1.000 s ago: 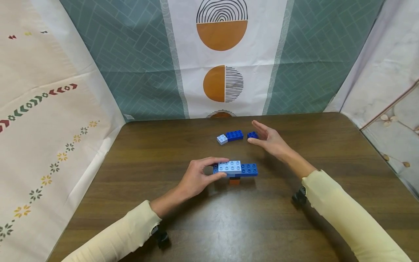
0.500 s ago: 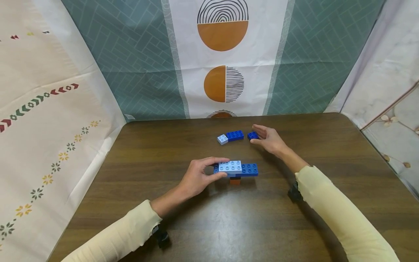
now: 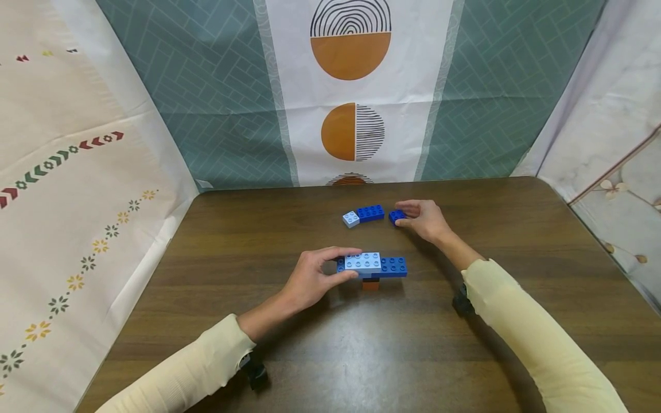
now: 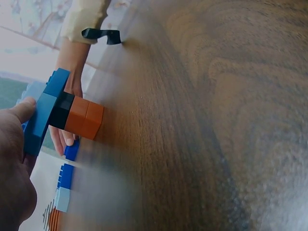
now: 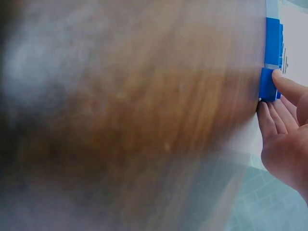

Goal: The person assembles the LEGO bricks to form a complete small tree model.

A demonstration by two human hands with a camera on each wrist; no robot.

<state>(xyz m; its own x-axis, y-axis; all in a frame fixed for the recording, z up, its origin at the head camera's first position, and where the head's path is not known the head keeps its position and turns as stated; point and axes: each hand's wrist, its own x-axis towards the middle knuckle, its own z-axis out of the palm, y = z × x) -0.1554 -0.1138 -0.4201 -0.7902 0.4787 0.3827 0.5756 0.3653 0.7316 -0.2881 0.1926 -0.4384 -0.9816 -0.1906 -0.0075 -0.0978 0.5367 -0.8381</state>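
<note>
My left hand (image 3: pixel 310 278) grips a toy brick structure at its left end, thumb in front and fingers behind. On top of it is a light blue brick (image 3: pixel 363 262), over a wider blue layer (image 3: pixel 394 267). Below, the left wrist view shows a black brick (image 4: pixel 61 109) and an orange column (image 4: pixel 84 118) standing on the table. Farther back, my right hand (image 3: pixel 424 221) pinches a small dark blue brick (image 3: pixel 396 216) between thumb and fingers. In the right wrist view, the thumb lies on one side of that brick (image 5: pixel 268 84), the fingertips at another.
Left of the small brick lie a longer dark blue brick (image 3: pixel 370 213) and a small light blue brick (image 3: pixel 351 219), close together. The wooden table (image 3: pixel 248 229) ends at a patterned cloth (image 3: pixel 227 143) behind, with more cloth hanging at both sides.
My right hand has come in closer and its fingers have closed onto the small dark blue brick, which has shifted slightly left and toward me. My left hand and the structure stay put.
</note>
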